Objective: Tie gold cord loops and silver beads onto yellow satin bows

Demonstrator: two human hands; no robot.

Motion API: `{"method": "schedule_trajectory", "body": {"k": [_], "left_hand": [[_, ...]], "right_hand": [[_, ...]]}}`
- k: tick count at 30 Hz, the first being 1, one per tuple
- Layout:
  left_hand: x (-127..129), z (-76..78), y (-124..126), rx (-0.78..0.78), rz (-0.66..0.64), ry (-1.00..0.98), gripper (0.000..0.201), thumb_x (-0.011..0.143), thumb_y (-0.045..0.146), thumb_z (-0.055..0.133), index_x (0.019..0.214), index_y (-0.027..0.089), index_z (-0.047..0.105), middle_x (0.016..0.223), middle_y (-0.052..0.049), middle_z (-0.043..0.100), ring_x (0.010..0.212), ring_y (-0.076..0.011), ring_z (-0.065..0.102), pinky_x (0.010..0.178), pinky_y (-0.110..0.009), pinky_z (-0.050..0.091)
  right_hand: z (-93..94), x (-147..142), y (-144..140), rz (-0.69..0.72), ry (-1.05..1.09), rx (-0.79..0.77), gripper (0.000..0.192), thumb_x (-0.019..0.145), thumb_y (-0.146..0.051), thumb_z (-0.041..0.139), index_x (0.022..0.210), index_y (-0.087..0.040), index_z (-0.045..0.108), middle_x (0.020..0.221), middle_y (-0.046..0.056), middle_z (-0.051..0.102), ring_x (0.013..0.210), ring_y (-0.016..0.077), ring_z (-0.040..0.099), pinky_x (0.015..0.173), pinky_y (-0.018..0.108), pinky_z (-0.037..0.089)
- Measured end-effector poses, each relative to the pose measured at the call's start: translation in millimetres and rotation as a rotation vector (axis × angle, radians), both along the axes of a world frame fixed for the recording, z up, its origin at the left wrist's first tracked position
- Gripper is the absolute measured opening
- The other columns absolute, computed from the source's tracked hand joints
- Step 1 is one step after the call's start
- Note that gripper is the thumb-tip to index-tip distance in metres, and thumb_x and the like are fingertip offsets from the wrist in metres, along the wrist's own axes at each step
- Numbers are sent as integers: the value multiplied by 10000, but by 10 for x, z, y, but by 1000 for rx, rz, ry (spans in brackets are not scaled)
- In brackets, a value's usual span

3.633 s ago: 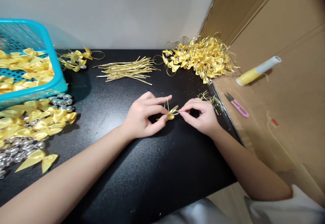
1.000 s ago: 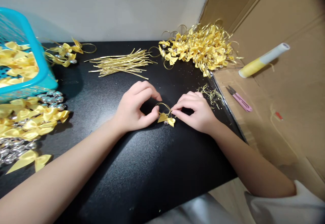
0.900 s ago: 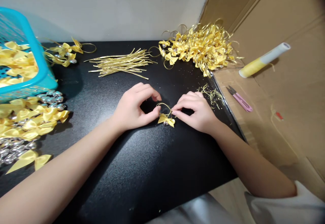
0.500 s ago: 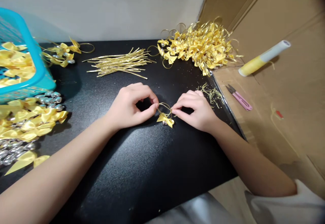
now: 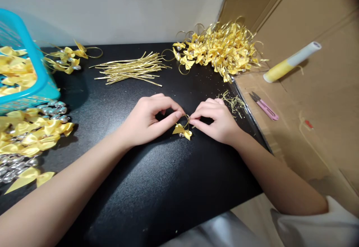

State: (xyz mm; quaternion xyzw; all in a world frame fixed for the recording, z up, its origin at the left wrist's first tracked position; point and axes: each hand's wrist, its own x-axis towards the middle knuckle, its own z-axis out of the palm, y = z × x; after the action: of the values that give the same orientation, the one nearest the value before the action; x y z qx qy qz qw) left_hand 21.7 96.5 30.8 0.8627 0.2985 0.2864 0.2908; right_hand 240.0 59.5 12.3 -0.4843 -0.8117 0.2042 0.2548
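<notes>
Between my hands, just over the black tabletop, is a gold wire loop point(image 5: 187, 119) with a small yellow ribbon bow point(image 5: 183, 130) and a silvery bell-like bead point(image 5: 181, 135) hanging from it. My left hand point(image 5: 157, 118) pinches the loop's upper part with thumb and forefinger. At the loop's right side, my right hand point(image 5: 214, 120) pinches the wire where its ends seem to meet. The fingertips of both hands are nearly touching and partly hide the wire.
Gold wire strips point(image 5: 130, 68) lie behind my hands. Finished bow loops point(image 5: 221, 51) are heaped at back right, wire clippings point(image 5: 234, 101) nearer. Pink thread snips point(image 5: 265, 107) and a yellow-white roll point(image 5: 291, 62) are on cardboard. A turquoise basket point(image 5: 42, 80), bows point(image 5: 46, 131) and silvery beads point(image 5: 18, 163) occupy the left.
My left hand has moved right along the loop, closer to my right hand's fingertips. My right hand has stayed nearly in place; the bow still hangs below.
</notes>
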Motion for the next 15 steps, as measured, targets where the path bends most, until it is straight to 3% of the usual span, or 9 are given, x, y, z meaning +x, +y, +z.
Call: {"method": "schedule_trajectory", "body": {"k": [4, 7, 11, 15], "left_hand": [[11, 42, -25, -96, -66, -12, 217, 905, 283, 541, 792, 170, 688, 709, -19, 714, 632, -133, 620, 607, -242, 461], [14, 56, -31, -132, -33, 0, 193, 890, 283, 565, 782, 161, 667, 565, 22, 643, 481, -92, 541, 485, -208, 392], [36, 63, -46, -64, 15, 81, 166, 829, 294, 627, 764, 169, 716, 481, 51, 553, 438, -73, 472, 482, -202, 356], [90, 99, -98, -119, 116, 212, 208, 831, 307, 611, 745, 183, 754, 438, 61, 486, 407, -63, 400, 467, -211, 295]], "right_hand": [[-9, -6, -9, 6, 4, 25, 118, 861, -227, 644, 757, -230, 701, 778, -18, 699, 778, 159, 573, 791, 372, 283], [-13, -10, -11, 8, 12, 35, 120, 863, -235, 646, 758, -223, 703, 772, -15, 696, 773, 158, 571, 790, 370, 284], [-12, -13, -13, 4, 12, 33, 133, 868, -240, 642, 755, -231, 712, 778, -11, 702, 772, 159, 569, 807, 369, 286], [-23, -15, -16, 8, 29, 67, 108, 858, -237, 655, 775, -229, 724, 763, -10, 697, 763, 158, 569, 800, 361, 288]]}}
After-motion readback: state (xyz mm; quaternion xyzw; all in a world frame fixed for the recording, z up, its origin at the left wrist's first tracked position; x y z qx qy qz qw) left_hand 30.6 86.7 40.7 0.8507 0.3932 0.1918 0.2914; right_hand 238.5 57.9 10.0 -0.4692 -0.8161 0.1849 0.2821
